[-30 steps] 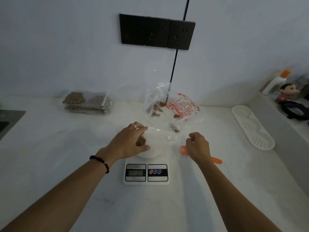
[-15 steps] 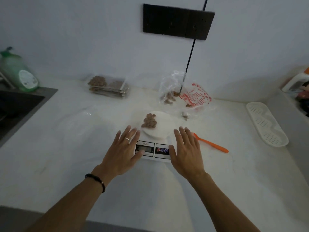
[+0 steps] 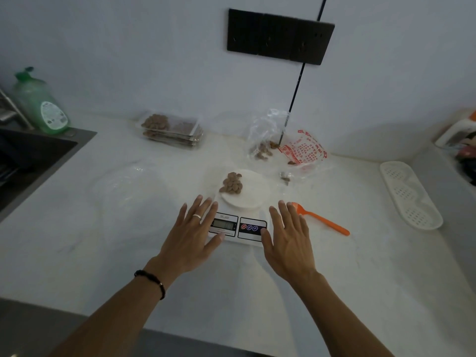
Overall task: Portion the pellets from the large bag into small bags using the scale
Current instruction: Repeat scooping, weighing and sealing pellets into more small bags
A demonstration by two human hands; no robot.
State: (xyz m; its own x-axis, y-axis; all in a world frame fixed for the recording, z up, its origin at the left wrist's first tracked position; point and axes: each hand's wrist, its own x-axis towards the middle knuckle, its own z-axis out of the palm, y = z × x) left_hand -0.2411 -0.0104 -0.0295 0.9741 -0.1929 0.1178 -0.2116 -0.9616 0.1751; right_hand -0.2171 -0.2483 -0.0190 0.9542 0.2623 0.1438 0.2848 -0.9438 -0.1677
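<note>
Flanking the scale (image 3: 238, 228), left hand (image 3: 192, 239) and right hand (image 3: 289, 242) lie flat

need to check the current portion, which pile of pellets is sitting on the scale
The small pile of pellets on the scale, between both hands. The others sit by the wall: stacked filled bags and the large bag.

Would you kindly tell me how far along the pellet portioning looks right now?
Done: filled small bags are stacked by the wall. In hand: pellets sit on the scale, flanked by the open left hand and right hand. Left: the large bag holds a few more pellets.
</note>
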